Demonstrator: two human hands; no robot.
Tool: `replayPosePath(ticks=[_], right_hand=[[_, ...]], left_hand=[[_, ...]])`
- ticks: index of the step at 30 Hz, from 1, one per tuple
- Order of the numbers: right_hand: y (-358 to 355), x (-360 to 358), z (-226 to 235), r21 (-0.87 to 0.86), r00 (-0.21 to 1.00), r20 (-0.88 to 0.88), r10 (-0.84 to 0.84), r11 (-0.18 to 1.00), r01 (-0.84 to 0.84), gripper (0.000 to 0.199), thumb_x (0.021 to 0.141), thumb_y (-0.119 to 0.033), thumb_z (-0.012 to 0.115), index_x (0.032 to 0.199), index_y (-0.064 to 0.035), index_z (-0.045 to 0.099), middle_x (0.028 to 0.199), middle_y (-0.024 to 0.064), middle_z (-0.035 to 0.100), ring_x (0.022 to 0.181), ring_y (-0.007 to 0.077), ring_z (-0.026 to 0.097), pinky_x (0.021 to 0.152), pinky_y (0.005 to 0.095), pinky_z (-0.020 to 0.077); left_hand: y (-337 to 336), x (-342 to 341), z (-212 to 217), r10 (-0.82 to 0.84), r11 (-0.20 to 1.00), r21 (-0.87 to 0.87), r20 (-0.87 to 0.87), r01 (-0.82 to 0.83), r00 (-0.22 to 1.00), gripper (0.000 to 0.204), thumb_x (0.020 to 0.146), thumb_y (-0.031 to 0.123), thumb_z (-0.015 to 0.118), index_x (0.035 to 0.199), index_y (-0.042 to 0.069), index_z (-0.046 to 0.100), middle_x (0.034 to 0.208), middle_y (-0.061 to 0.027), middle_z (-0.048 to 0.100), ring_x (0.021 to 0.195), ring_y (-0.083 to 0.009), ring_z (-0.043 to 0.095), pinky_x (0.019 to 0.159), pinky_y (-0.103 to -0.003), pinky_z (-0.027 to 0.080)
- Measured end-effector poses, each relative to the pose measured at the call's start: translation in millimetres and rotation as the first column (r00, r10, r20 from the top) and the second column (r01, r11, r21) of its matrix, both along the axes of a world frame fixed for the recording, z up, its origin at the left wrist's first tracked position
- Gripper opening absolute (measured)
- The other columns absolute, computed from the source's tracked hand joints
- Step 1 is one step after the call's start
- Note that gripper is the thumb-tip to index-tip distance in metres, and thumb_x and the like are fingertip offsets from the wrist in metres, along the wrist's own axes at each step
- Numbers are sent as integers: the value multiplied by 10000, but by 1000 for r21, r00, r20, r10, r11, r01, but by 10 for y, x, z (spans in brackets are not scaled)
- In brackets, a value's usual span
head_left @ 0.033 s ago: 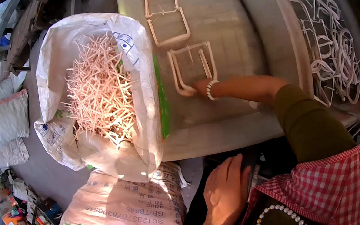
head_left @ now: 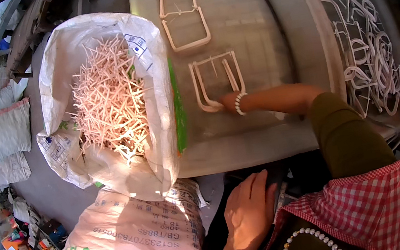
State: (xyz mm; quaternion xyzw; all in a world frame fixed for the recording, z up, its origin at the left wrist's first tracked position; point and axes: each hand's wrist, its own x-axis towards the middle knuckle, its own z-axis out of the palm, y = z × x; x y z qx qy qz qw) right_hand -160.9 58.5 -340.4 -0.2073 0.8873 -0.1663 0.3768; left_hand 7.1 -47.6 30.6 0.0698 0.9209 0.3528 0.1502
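Note:
My right hand reaches into a wide pale tub and closes on the lower edge of a pale U-shaped frame. Its fingertips are partly hidden. Inside that frame stand a thin pin and a slanted bar. Farther off in the tub lies a longer pale frame, made of an arched half and a squared half meeting at a middle crosspiece. On my lap rests my left hand, its fingers stretched out and holding nothing.
An open white sack full of short pale sticks stands left of the tub. Below it lies a printed pink-white sack. Tangled white frames fill a container at the right. A dark rod runs along the tub.
My right hand has shifted slightly right and toward me, and the U-shaped frame has moved with it. My left hand stays on my lap.

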Motion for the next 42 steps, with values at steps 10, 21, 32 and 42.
replayPosePath(ticks=[10,21,32,42], right_hand=[[-40,-863,720,-400,792,-573,-211,915,-45,379,827,-188,591,1171,-48,514,1192,202,543,1091,363,532,947,449,408],[32,-1548,209,76,883,-469,7,997,32,361,799,-241,594,1116,-70,573,1085,154,608,1011,340,587,906,450,451],[647,77,868,-216,939,-313,141,952,-215,234,781,-239,665,974,-116,619,910,135,645,877,345,629,751,442,505],[678,168,1759,-199,994,-100,45,978,-65,292,747,-293,701,935,-71,678,813,137,685,769,289,660,690,397,521]], left_hand=[[123,150,-4,-84,996,-33,-44,83,996,334,788,143,703,1094,44,615,1007,-133,633,831,-328,617,724,-388,502],[85,89,-39,-130,989,-79,-11,129,991,361,767,126,693,1093,15,585,997,-137,613,855,-299,615,775,-368,505],[146,124,-11,-103,994,-45,-11,103,995,320,817,153,661,1097,18,588,988,-156,626,850,-345,609,734,-399,494],[196,161,-45,-68,993,-98,-8,66,998,276,836,181,645,1058,23,598,959,-158,636,831,-353,622,695,-414,503]])
